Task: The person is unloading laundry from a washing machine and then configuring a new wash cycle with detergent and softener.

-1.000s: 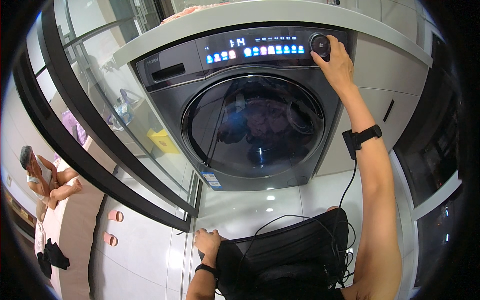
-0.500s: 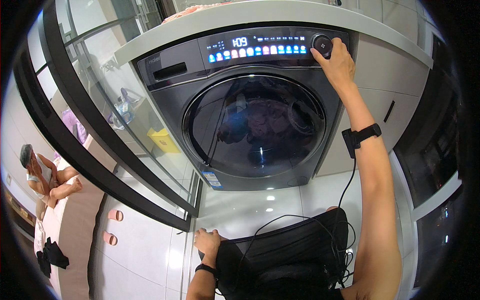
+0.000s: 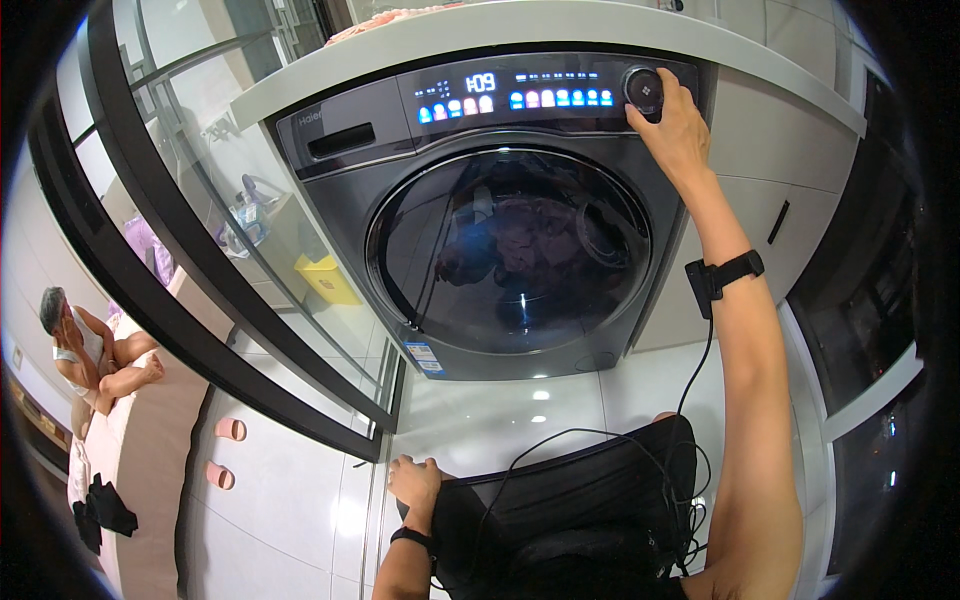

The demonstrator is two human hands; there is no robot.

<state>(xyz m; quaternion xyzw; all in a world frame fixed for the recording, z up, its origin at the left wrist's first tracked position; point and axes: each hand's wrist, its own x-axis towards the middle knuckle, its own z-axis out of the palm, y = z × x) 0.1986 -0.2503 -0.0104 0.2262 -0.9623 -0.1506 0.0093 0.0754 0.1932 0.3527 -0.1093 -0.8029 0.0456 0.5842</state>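
At the upper right of a dark grey front-loading washing machine (image 3: 320,205), my right hand (image 3: 675,130) has its thumb and fingers closed around the round control knob (image 3: 645,91). The lit display panel (image 3: 480,84) lies to the left of the knob, with a row of blue and pink icons. Behind the closed glass door (image 3: 510,250), dark laundry shows in the drum. Down by my left knee, my left hand (image 3: 413,483) rests against the black trousers (image 3: 560,490) with its fingers curled. Whatever lies beneath those fingers is hidden.
A pale countertop (image 3: 480,28) runs over the machine, with a beige cabinet (image 3: 760,220) on its right. At the left stands a black-framed glass door (image 3: 330,420). Beyond it a person (image 3: 95,350) sits on a bed near pink slippers (image 3: 221,475). A black cable (image 3: 570,432) crosses my lap.
One icon near the middle of the display row has gone dark, and the small indicators above have changed. My right hand has shifted slightly on the knob; my left hand has stayed put.
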